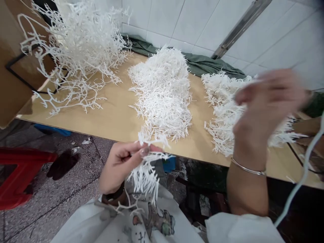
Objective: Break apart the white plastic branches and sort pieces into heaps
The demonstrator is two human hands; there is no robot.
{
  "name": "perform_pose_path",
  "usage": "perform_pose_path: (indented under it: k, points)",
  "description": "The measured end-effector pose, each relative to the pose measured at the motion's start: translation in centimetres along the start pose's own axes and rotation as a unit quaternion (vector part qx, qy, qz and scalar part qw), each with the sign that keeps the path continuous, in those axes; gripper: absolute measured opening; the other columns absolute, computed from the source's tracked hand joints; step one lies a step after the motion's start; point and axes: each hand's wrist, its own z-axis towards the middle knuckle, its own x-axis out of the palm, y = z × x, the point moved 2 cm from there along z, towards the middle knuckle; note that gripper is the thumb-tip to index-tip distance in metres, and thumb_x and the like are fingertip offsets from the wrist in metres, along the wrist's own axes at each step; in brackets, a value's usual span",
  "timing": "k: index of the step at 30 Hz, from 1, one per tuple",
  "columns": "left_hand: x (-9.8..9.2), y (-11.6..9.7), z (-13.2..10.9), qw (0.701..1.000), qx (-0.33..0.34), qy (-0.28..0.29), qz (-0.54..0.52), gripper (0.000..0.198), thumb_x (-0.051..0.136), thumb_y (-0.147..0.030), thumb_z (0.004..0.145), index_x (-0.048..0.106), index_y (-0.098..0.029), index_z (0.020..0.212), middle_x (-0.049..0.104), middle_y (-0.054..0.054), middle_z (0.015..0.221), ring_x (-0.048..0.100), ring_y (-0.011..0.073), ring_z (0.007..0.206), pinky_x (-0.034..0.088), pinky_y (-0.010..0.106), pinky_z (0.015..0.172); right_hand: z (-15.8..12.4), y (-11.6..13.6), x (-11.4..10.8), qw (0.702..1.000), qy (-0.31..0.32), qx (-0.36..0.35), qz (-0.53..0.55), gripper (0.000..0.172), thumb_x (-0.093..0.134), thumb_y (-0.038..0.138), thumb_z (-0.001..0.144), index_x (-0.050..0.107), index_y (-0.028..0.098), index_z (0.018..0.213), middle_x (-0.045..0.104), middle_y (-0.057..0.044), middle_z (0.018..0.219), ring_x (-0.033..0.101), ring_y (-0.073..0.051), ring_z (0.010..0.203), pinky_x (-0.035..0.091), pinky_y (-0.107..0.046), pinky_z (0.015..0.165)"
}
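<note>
My left hand (124, 165) is near the table's front edge, thumb and fingers pinched on a small bunch of white branched plastic pieces (145, 175). The thin forked strands hang down over my lap. My right hand (265, 104) is raised at the right, above a pile of white branched pieces (222, 111); motion smears its fingers, so I cannot tell whether they hold anything. In the middle of the table lies a dense heap of similar white pieces (164, 91). A looser tangle of long white branching strands (83, 44) rises at the left.
Brown board covers the tabletop (113, 118). Dark green cloth (202, 64) runs along the tiled wall, and a metal bar (238, 30) leans there. A cardboard box (17, 67) stands left, a red stool (22, 172) below it. A pale cable (303, 175) hangs at the right.
</note>
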Motion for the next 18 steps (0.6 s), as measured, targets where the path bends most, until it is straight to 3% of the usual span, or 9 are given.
perform_pose_path:
  k: [1,3,4,5,9,12,13,15,18]
  points:
    - [0.2,0.4,0.5,1.0,-0.004,-0.02,-0.013,0.017,0.063,-0.03,0.087,0.078,-0.022,0.091,0.072,0.005,0.073,0.062,0.0157,0.064,0.044,0.024,0.05,0.3,-1.2,-0.1,0.983,-0.033,-0.034,-0.18,0.007,0.062,0.02,0.079,0.06,0.023,0.073,0.061,0.002,0.071,0.053,-0.012,0.062,0.043,-0.027,0.055]
    - [0.6,1.2,1.4,0.999,-0.018,-0.038,-0.019,0.016,0.065,-0.03,0.086,0.077,-0.022,0.091,0.074,0.005,0.083,0.064,0.0166,0.071,0.046,0.025,0.054,0.3,-3.8,0.5,0.859,-0.03,-0.072,-0.505,0.014,0.067,0.02,0.072,0.059,0.019,0.084,0.063,-0.005,0.086,0.056,-0.021,0.081,0.046,-0.039,0.076]
    - [0.7,1.4,1.7,0.999,-0.029,-0.038,-0.013,0.016,0.065,-0.03,0.085,0.077,-0.021,0.091,0.073,0.005,0.083,0.063,0.0161,0.071,0.046,0.025,0.054,0.0,-4.9,1.0,0.801,-0.004,-0.084,-0.593,0.017,0.066,0.024,0.074,0.058,0.018,0.087,0.063,-0.008,0.092,0.055,-0.024,0.088,0.044,-0.044,0.083]
    - [0.9,1.6,2.0,0.999,-0.04,-0.033,-0.005,0.016,0.066,-0.03,0.085,0.078,-0.021,0.091,0.073,0.005,0.081,0.063,0.0153,0.069,0.045,0.024,0.053,-0.5,-5.7,1.6,0.784,0.029,-0.095,-0.613,0.018,0.064,0.029,0.078,0.058,0.018,0.09,0.063,-0.01,0.097,0.055,-0.024,0.092,0.042,-0.045,0.087]
    - [1.0,1.5,2.1,0.998,-0.057,-0.003,0.011,0.023,0.066,-0.036,0.084,0.078,-0.017,0.092,0.064,0.003,0.06,0.055,0.0133,0.056,0.038,0.024,0.048,-3.7,-5.7,4.6,0.85,0.186,-0.138,-0.472,0.035,0.049,0.053,0.089,0.056,0.019,0.098,0.063,-0.004,0.09,0.058,-0.014,0.078,0.045,-0.028,0.069]
    - [1.0,1.2,1.9,0.998,-0.053,0.031,0.015,0.028,0.065,-0.04,0.084,0.077,-0.015,0.086,0.056,0.001,0.052,0.045,0.0107,0.048,0.032,0.023,0.045,-5.8,-4.8,6.2,0.833,0.273,-0.115,-0.467,0.031,0.056,0.048,0.088,0.058,0.018,0.092,0.064,-0.002,0.078,0.057,-0.011,0.066,0.042,-0.024,0.06]
    - [1.0,1.2,1.8,0.997,-0.054,0.048,0.019,0.028,0.065,-0.04,0.084,0.077,-0.014,0.083,0.054,0.0,0.051,0.041,0.0094,0.046,0.03,0.023,0.044,-6.2,-4.5,6.5,0.832,0.27,-0.109,-0.472,0.025,0.054,0.041,0.09,0.058,0.017,0.084,0.062,0.0,0.07,0.055,-0.01,0.06,0.04,-0.023,0.057]
    - [1.2,1.1,1.7,0.994,-0.056,0.09,0.036,0.027,0.065,-0.038,0.084,0.076,-0.014,0.078,0.048,-0.001,0.05,0.032,0.0072,0.044,0.024,0.023,0.042,-6.8,-4.2,6.8,0.852,0.244,-0.094,-0.454,0.034,0.045,0.03,0.096,0.055,0.017,0.066,0.056,0.002,0.055,0.049,-0.006,0.049,0.036,-0.022,0.049]
    - [1.7,0.7,1.6,0.987,-0.026,0.134,0.082,0.022,0.062,-0.03,0.087,0.076,-0.015,0.081,0.037,-0.004,0.05,0.023,0.0067,0.047,0.017,0.022,0.042,-7.2,-4.1,7.0,0.886,0.179,-0.084,-0.419,0.041,0.043,0.026,0.097,0.055,0.017,0.059,0.056,0.002,0.051,0.052,-0.006,0.046,0.037,-0.021,0.046]
